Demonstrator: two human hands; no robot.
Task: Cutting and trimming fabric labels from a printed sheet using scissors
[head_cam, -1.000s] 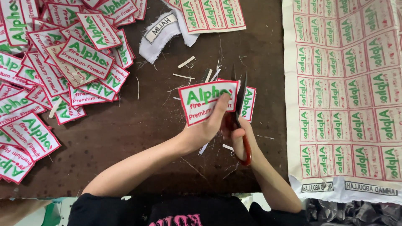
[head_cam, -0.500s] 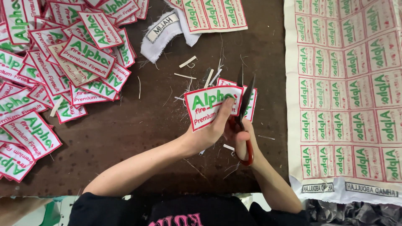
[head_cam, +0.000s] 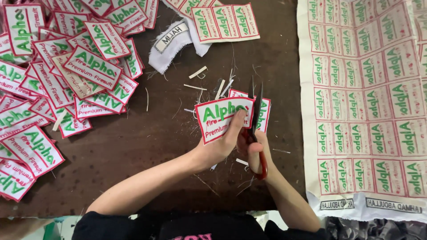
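Observation:
My left hand [head_cam: 221, 146] pinches a white embroidered patch [head_cam: 218, 119] with green lettering and a red border, held above the brown table [head_cam: 151, 146]. My right hand [head_cam: 254, 149] grips red-handled scissors [head_cam: 257, 129], blades pointing away from me along the patch's right edge. A second patch [head_cam: 264, 113] lies partly hidden under the held one and the blades.
A heap of cut patches [head_cam: 58, 89] covers the left of the table. A large uncut sheet of patches [head_cam: 369, 102] lies on the right. A strip of three patches [head_cam: 224, 22] and a white name label [head_cam: 171, 40] sit at the top. Thin fabric trimmings [head_cam: 209, 84] litter the middle.
The held patch has turned slightly in my left hand and the scissors have shifted along its right edge. Everything else stays put.

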